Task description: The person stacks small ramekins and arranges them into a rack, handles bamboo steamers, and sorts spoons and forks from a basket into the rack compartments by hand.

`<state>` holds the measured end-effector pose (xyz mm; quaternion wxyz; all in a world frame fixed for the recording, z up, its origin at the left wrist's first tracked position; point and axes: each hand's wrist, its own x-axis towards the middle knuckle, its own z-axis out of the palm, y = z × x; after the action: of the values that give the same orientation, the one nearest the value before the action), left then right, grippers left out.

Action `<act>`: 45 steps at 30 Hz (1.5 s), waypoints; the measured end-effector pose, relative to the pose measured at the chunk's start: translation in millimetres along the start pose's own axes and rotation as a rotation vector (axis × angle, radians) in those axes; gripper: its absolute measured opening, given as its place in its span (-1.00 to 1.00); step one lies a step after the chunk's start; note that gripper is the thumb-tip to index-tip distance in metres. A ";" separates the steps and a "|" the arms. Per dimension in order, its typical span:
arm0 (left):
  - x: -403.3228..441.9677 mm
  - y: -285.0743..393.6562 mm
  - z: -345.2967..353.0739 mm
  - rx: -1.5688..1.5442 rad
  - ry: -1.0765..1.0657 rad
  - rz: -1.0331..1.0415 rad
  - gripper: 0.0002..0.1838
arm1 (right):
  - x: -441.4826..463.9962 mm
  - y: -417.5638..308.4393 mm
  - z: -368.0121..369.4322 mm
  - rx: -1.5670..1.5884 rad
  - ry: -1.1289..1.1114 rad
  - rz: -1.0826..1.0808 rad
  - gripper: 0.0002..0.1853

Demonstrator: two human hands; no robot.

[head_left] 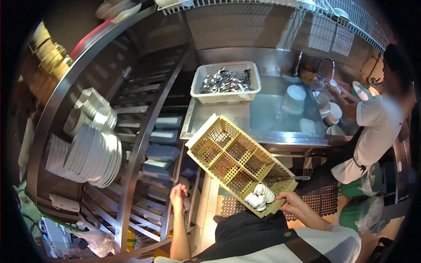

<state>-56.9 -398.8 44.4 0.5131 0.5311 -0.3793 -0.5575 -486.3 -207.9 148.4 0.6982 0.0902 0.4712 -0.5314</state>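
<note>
Where right fingers (283,198) grip, the crate (240,166) holds spoons (259,197).

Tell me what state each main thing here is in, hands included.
Yellow basket: partly filled
White spoons: bunched together
Right hand: gripping the basket's near end
Left hand: loosely curled, nothing visibly held
White basket: heaped with cutlery
Sink: holding water
Plates: stacked
</note>
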 end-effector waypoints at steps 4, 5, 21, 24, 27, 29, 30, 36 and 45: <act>90.3 58.1 86.1 -0.060 -0.058 0.160 -0.68 | -15.0 -68.0 -16.0 -0.029 0.005 -0.105 -0.49; 96.7 89.6 121.2 -0.071 -0.007 0.207 -0.68 | -17.6 -89.2 -14.5 -0.070 0.053 -0.038 -0.48; 317.2 193.7 374.5 1.078 -0.560 1.147 -0.62 | 176.3 -276.3 128.8 -0.463 0.076 -0.018 -0.70; 355.3 184.4 390.3 1.133 -0.755 0.988 -0.55 | 200.5 -288.5 149.0 -0.604 0.120 -0.020 -0.72; 380.7 164.8 397.5 1.043 -0.997 0.809 -0.53 | 214.0 -295.7 155.4 -0.613 0.109 0.070 -0.71; 393.3 142.8 398.2 1.088 -1.080 0.724 -0.54 | 226.7 -294.9 150.1 -0.618 0.099 0.144 -0.71; 396.5 139.0 400.6 1.134 -1.133 0.668 -0.55 | 233.4 -293.3 151.6 -0.615 0.105 0.151 -0.71; 431.3 93.1 406.1 1.136 -1.161 0.528 -0.63 | 274.4 -286.2 149.4 -0.497 0.130 0.204 -0.70; 409.9 114.1 446.5 1.202 -0.941 0.830 -0.84 | 282.7 -236.1 178.0 -0.827 0.407 -0.591 -0.58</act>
<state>-438.7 -874.1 137.8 0.0972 0.2450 -0.9453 -0.1923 -584.1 -604.1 119.9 0.3909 -0.2272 0.7718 -0.4472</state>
